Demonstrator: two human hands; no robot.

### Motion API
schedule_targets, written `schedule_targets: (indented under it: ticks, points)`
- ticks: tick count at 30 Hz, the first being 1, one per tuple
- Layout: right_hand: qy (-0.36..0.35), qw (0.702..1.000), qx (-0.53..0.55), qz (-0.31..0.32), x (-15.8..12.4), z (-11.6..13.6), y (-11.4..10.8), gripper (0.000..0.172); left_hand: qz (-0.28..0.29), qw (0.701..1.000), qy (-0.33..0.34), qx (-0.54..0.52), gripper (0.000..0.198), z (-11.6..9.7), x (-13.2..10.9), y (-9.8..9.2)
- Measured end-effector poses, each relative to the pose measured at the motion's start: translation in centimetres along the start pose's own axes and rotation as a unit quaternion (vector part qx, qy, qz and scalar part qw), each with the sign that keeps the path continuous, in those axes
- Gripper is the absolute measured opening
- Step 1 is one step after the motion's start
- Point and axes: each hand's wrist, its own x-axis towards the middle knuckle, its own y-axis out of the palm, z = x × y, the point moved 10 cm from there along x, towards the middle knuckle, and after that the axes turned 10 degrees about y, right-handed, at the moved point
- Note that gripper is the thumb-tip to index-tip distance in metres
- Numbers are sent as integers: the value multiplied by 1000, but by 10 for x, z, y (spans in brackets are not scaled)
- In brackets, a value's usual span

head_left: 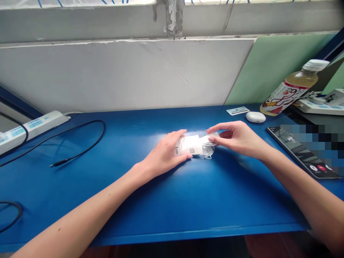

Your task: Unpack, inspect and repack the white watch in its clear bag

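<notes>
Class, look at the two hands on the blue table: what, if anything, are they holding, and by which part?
A small clear plastic packet: the left hand grips its left end, the right hand pinches its right end.

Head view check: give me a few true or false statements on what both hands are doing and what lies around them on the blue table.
1. Both hands hold the small clear packet. True: the left hand grips its left end and the right hand pinches its right end.
2. The packet is lifted high above the table. False: it sits low, at or just above the surface.
3. The bottle stands at the left edge. False: it leans at the far right.
4. A phone lies right of the right hand. True.
5. The black cable is under the left hand. False: it lies well to the left, apart.
</notes>
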Motion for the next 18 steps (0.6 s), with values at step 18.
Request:
schedule_targets:
  ticks: [18]
  points:
    - [-96, 993, -61, 16, -8, 22, 18, 25, 35, 992, 36, 116, 59, 1, -2, 4]
